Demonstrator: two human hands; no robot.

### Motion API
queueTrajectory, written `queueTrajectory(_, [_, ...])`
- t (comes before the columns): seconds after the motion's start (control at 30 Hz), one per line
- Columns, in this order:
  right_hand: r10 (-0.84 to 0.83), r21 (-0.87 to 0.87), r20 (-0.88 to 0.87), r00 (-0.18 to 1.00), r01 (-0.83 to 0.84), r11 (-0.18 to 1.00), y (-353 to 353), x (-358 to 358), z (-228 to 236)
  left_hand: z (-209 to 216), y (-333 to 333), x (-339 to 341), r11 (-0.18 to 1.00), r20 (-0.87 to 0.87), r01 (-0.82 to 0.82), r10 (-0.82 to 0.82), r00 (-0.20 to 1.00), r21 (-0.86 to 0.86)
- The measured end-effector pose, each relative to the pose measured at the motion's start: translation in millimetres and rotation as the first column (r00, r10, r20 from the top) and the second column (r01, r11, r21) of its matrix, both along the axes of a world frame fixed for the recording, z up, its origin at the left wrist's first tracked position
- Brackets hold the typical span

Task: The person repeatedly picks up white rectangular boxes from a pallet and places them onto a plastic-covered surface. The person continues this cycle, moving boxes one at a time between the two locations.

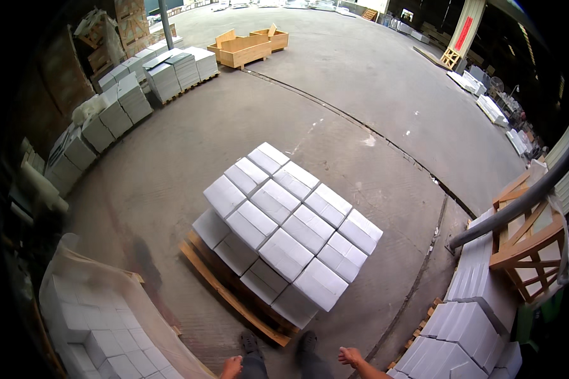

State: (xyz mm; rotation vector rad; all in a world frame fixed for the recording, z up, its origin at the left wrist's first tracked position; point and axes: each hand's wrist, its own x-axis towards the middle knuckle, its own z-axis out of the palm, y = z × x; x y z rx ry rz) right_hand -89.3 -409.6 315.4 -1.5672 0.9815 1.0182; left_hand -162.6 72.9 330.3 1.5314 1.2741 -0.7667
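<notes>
A stack of white boxes (286, 254) sits on a wooden pallet (212, 284) on the floor (171, 170), just ahead of the person's shoes (306, 342). Its lower boxes stick out past the top layer toward the pallet's near left edge. The left hand (232, 366) has its fingers curled in, though how tightly I cannot tell. The right hand (349, 357), near the stack's closest corner but apart from it, holds its fingers loosely spread.

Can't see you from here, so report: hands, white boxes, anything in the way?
Left hand low, grip unclear; right hand open, empty. White boxes stacked on wooden pallet, both hands off. Pallet edge just ahead of shoes.
</notes>
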Motion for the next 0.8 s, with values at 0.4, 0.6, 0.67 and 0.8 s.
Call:
queueTrajectory(0.4, [-0.314,0.06,-0.033,0.949,0.316,0.947,46,94,-191,-219,-97,153,0.962,0.132,-0.131,0.167,0.977,-0.24])
queueTrajectory(0.6, [-0.499,0.136,0.008,0.866,0.494,0.859,75,131,-306,-312,-109,220,0.96,0.258,-0.181,0.234,0.937,-0.212])
queueTrajectory(0.67, [-0.558,0.259,0.072,0.827,0.524,0.811,57,131,-348,-322,-133,233,0.926,0.289,-0.293,0.355,0.889,-0.237])
queueTrajectory(0.8, [-0.795,0.674,0.137,0.59,0.533,0.512,74,159,-383,-367,-134,217,0.98,0.332,-0.194,0.194,0.923,-0.034])
